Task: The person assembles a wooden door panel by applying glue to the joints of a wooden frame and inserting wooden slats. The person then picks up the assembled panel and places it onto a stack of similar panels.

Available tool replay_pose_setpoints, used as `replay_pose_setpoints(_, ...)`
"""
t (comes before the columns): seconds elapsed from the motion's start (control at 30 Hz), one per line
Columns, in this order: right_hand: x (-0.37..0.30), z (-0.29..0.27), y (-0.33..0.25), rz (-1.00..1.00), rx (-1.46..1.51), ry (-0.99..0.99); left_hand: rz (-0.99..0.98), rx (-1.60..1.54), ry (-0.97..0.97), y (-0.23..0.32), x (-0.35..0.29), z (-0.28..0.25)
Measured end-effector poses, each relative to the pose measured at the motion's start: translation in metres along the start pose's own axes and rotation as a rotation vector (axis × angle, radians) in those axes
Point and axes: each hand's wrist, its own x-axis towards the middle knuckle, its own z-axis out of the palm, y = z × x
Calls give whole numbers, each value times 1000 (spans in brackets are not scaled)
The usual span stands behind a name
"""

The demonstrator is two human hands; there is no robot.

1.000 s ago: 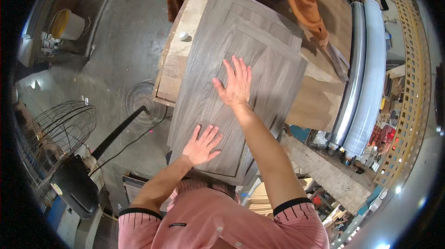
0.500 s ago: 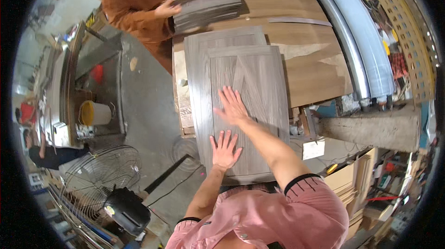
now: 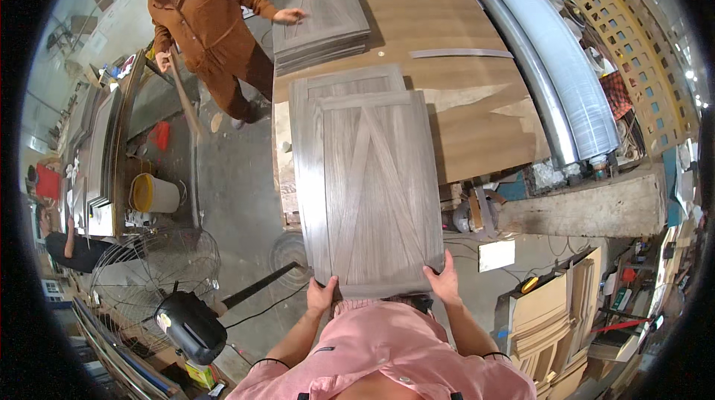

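My left hand (image 3: 322, 295) and right hand (image 3: 445, 281) grasp the grey panel (image 3: 381, 199) by its near corners; it extends toward twelve o'clock; long axis twelve-to-six; neither hand clearly nearer.

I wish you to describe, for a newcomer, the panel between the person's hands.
Find the large brown-topped table. At its near end, a grey wood-grain panel overhangs toward the pink shirt, held by left hand and right hand. Unlike the partly covered panel beneath, its slanting strips show plainly.
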Motion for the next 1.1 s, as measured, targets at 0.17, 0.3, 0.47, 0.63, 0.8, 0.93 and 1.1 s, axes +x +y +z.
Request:
replay_pose_setpoints(0.17, 19, 2, 29, 251, 83, -272, 68, 16, -203, -8, 33, -9)
replay_pose_setpoints(0.3, 31, 9, 23, 147, 92, -239, 162, -31, -239, -2, 31, -12)
replay_pose_setpoints(0.47, 41, -23, -40, 264, 71, 226, 102, 80, -179, 32, 0, -18)
replay_pose_setpoints(0.63, 56, -26, -33, 141, 147, 329, 262, -227, -170, 68, -2, -24)
replay_pose_setpoints(0.8, 100, -20, -76, -375, 723, 498, 551, -549, 0, 157, 38, -61)
replay_pose_setpoints(0.93, 127, -53, -157, -570, 942, 345, 878, -680, 237, 276, 25, -115)
replay_pose_setpoints(1.1, 150, -105, -242, -668, 1054, 248, 1020, -723, 286, 295, 34, -125)
